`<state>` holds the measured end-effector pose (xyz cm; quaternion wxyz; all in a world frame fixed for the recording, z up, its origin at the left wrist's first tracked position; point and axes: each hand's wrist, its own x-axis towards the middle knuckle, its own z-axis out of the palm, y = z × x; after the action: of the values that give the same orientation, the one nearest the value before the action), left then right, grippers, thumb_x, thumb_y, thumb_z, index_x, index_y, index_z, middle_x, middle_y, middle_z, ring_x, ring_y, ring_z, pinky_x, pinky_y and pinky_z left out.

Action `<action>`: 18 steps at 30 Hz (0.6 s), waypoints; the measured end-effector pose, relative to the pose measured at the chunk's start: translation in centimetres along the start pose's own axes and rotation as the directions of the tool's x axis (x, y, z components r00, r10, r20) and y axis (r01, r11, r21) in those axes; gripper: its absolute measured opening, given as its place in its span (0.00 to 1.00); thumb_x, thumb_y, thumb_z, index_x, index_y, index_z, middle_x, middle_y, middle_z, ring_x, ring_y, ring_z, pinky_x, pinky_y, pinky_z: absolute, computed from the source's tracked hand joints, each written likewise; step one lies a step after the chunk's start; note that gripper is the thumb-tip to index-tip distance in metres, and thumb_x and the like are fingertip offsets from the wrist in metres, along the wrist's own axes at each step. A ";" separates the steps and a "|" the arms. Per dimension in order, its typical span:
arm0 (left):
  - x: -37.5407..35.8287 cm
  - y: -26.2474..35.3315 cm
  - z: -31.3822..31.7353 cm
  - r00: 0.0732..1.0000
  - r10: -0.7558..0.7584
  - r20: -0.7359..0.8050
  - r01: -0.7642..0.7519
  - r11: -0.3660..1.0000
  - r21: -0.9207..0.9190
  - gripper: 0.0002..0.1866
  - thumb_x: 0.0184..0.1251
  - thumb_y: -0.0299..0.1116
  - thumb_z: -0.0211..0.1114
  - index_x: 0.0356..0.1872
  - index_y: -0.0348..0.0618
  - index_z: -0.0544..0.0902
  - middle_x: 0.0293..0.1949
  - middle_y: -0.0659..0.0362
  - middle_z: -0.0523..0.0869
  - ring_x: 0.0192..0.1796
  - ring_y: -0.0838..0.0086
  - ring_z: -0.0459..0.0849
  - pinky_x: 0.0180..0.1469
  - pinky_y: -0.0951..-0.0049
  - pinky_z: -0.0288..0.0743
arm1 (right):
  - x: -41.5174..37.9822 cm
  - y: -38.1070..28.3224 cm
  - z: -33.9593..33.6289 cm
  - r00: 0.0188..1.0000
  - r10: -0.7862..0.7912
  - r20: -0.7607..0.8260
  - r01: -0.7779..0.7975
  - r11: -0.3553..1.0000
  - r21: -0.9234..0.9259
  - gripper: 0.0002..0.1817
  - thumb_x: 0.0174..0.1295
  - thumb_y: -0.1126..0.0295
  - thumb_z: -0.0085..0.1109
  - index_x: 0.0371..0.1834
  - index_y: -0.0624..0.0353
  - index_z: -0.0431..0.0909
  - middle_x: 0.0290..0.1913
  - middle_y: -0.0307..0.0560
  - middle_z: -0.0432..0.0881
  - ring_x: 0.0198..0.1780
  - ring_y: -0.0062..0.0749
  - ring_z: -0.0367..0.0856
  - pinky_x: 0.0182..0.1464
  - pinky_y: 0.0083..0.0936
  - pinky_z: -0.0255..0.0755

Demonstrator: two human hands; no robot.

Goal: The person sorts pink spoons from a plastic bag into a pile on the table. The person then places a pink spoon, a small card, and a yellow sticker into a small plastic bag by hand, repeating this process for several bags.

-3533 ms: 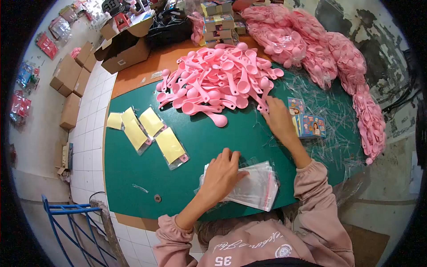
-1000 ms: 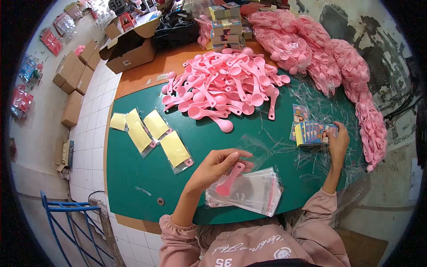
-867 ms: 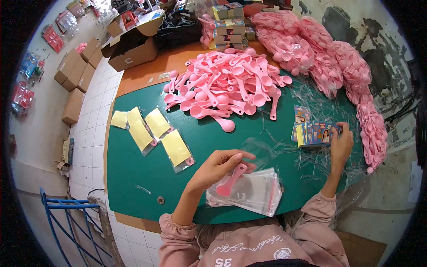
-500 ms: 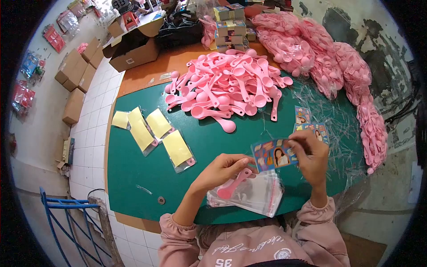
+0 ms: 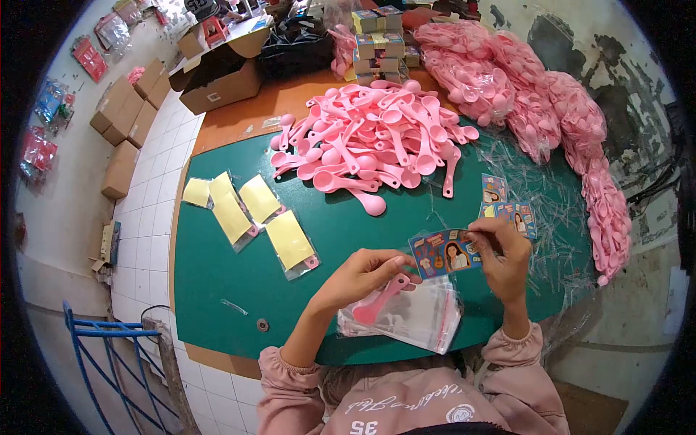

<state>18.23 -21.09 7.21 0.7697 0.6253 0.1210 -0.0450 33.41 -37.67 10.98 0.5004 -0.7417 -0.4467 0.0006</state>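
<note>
My right hand (image 5: 502, 257) pinches the right end of a printed card (image 5: 446, 254) with a picture on it. At the card's left edge, my left hand (image 5: 370, 275) has its fingers closed near a pink spoon (image 5: 380, 301); what exactly they grip is too small to tell. The spoon lies over a stack of clear plastic bags (image 5: 424, 315) at the table's front edge. More printed cards (image 5: 516, 217) rest to the right, beyond my right hand. Several packed bags with yellow cards (image 5: 290, 241) lie on the left.
A heap of pink spoons (image 5: 377, 138) covers the back middle of the green table (image 5: 232, 290). Bagged spoons (image 5: 533, 109) line the right side. Stacked card bundles (image 5: 378, 47) and an open cardboard box (image 5: 221, 87) are behind. A metal washer (image 5: 263, 325) lies front left.
The card in my right hand has turned slightly flatter, and my right hand has shifted slightly left and down. My left hand and the spoon are almost where they were.
</note>
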 end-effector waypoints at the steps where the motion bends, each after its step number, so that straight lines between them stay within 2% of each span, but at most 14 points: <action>1: -0.1 0.4 -0.1 0.999 -0.037 0.006 0.037 0.998 0.041 0.20 0.71 0.42 0.46 0.46 0.36 0.78 0.37 0.59 0.84 0.34 0.84 0.75 0.32 0.84 0.68 | 0.0 0.2 -0.1 1.000 0.001 0.000 -0.001 1.000 0.000 0.05 0.53 0.79 0.60 0.32 0.63 0.76 0.28 0.45 0.80 0.26 0.26 0.79 0.30 0.20 0.72; 2: -0.1 0.5 -0.2 0.997 -0.074 0.010 0.073 0.994 0.082 0.20 0.71 0.42 0.46 0.46 0.35 0.77 0.39 0.56 0.83 0.40 0.79 0.80 0.39 0.82 0.73 | 0.0 0.4 -0.2 1.000 -0.002 0.028 0.001 0.999 0.033 0.05 0.53 0.79 0.59 0.32 0.63 0.76 0.29 0.46 0.80 0.26 0.28 0.79 0.30 0.20 0.72; 3: 0.0 0.2 -0.2 0.997 -0.074 0.010 0.072 0.994 0.082 0.20 0.71 0.42 0.46 0.46 0.35 0.77 0.39 0.56 0.83 0.40 0.79 0.80 0.39 0.82 0.73 | 0.1 0.5 -0.3 0.998 -0.007 0.055 0.003 0.998 0.065 0.05 0.53 0.79 0.59 0.32 0.63 0.76 0.29 0.46 0.80 0.27 0.29 0.79 0.30 0.21 0.72; 4: 0.2 -0.4 -0.1 0.999 0.005 0.043 -0.008 0.998 0.067 0.19 0.71 0.42 0.47 0.46 0.35 0.78 0.37 0.58 0.83 0.37 0.82 0.78 0.37 0.83 0.71 | 0.2 0.5 -0.4 0.998 -0.007 0.055 0.004 0.998 0.065 0.05 0.53 0.79 0.59 0.32 0.63 0.76 0.29 0.46 0.80 0.27 0.29 0.79 0.30 0.21 0.72; 5: 0.2 -0.7 -0.1 0.994 0.083 0.074 -0.087 0.995 0.050 0.19 0.71 0.42 0.47 0.46 0.36 0.78 0.35 0.60 0.83 0.34 0.84 0.76 0.34 0.83 0.70 | 0.3 0.4 -0.5 0.990 -0.029 0.139 0.021 0.998 0.061 0.05 0.53 0.78 0.59 0.32 0.63 0.76 0.29 0.46 0.79 0.27 0.29 0.78 0.30 0.21 0.71; 6: 0.2 -0.6 -0.1 0.994 0.083 0.074 -0.087 0.995 0.050 0.19 0.71 0.42 0.47 0.46 0.36 0.78 0.35 0.60 0.83 0.34 0.84 0.76 0.34 0.83 0.70 | 0.3 0.4 -0.6 0.974 -0.051 0.221 0.038 0.997 0.060 0.05 0.52 0.78 0.60 0.32 0.63 0.76 0.29 0.46 0.79 0.27 0.30 0.78 0.30 0.21 0.71; 8: 0.1 0.1 -0.2 0.994 -0.073 0.083 0.048 0.962 0.268 0.18 0.71 0.41 0.48 0.46 0.36 0.78 0.31 0.62 0.82 0.30 0.86 0.71 0.32 0.82 0.68 | 0.3 0.2 -0.2 0.955 -0.027 0.294 0.002 0.996 0.084 0.06 0.52 0.77 0.60 0.32 0.63 0.76 0.29 0.46 0.78 0.28 0.30 0.77 0.30 0.22 0.71; 10: 0.3 -0.7 -0.1 0.992 -0.029 0.125 -0.005 0.965 0.262 0.18 0.70 0.41 0.49 0.46 0.36 0.78 0.30 0.63 0.81 0.29 0.86 0.69 0.31 0.81 0.68 | 0.3 -0.1 0.4 0.931 -0.006 0.366 -0.036 0.994 0.106 0.07 0.51 0.76 0.61 0.32 0.63 0.75 0.30 0.46 0.77 0.28 0.31 0.77 0.30 0.23 0.70; 11: 0.4 -0.9 0.0 0.986 0.015 0.167 -0.058 0.965 0.255 0.18 0.70 0.40 0.50 0.47 0.36 0.78 0.29 0.64 0.80 0.29 0.86 0.68 0.31 0.80 0.67 | 0.4 -0.3 0.7 0.888 0.016 0.459 -0.092 0.985 0.144 0.08 0.50 0.74 0.62 0.33 0.63 0.76 0.30 0.46 0.77 0.27 0.31 0.76 0.30 0.23 0.71; 12: 0.3 -0.5 0.2 0.987 0.009 0.161 -0.053 0.960 0.275 0.19 0.69 0.39 0.51 0.54 0.38 0.74 0.28 0.65 0.80 0.28 0.85 0.67 0.29 0.79 0.67 | 0.4 -0.3 0.9 0.836 0.032 0.548 -0.152 0.973 0.175 0.09 0.50 0.73 0.63 0.33 0.62 0.76 0.29 0.46 0.77 0.27 0.32 0.76 0.30 0.24 0.71; 13: 0.3 -0.4 0.2 0.987 0.008 0.161 -0.053 0.960 0.276 0.19 0.69 0.39 0.51 0.54 0.38 0.74 0.28 0.65 0.80 0.28 0.85 0.67 0.29 0.79 0.67 | 0.5 -0.1 1.0 0.836 0.031 0.547 -0.151 0.973 0.176 0.09 0.50 0.73 0.63 0.33 0.62 0.76 0.29 0.46 0.77 0.27 0.32 0.76 0.30 0.24 0.71; 15: 0.1 -0.4 0.3 0.994 -0.010 0.110 -0.025 0.951 0.309 0.26 0.68 0.39 0.54 0.64 0.42 0.63 0.28 0.63 0.81 0.25 0.82 0.68 0.28 0.77 0.67 | 0.7 0.2 1.2 0.758 -0.013 0.652 -0.128 0.977 0.168 0.10 0.49 0.70 0.64 0.32 0.64 0.76 0.29 0.46 0.77 0.27 0.33 0.76 0.31 0.26 0.71; 16: 0.1 -0.5 0.5 0.994 -0.009 0.110 -0.026 0.951 0.308 0.26 0.68 0.39 0.54 0.64 0.42 0.63 0.28 0.63 0.81 0.25 0.82 0.68 0.28 0.77 0.67 | 0.7 0.4 1.2 0.758 -0.013 0.652 -0.127 0.978 0.168 0.10 0.49 0.70 0.64 0.32 0.64 0.76 0.29 0.46 0.77 0.27 0.33 0.76 0.31 0.26 0.71; 18: -0.1 -0.5 0.9 0.995 0.092 0.026 -0.093 0.866 0.491 0.34 0.66 0.41 0.55 0.68 0.44 0.51 0.27 0.52 0.84 0.24 0.71 0.77 0.30 0.72 0.69 | 0.5 0.7 1.1 0.632 -0.061 0.772 -0.159 0.965 0.207 0.11 0.49 0.71 0.64 0.29 0.66 0.74 0.29 0.47 0.76 0.28 0.32 0.76 0.32 0.26 0.71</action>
<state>18.17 -22.11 6.93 0.5870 0.8053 0.0748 -0.0378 33.69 -36.57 10.11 0.3516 -0.6107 -0.5934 0.3890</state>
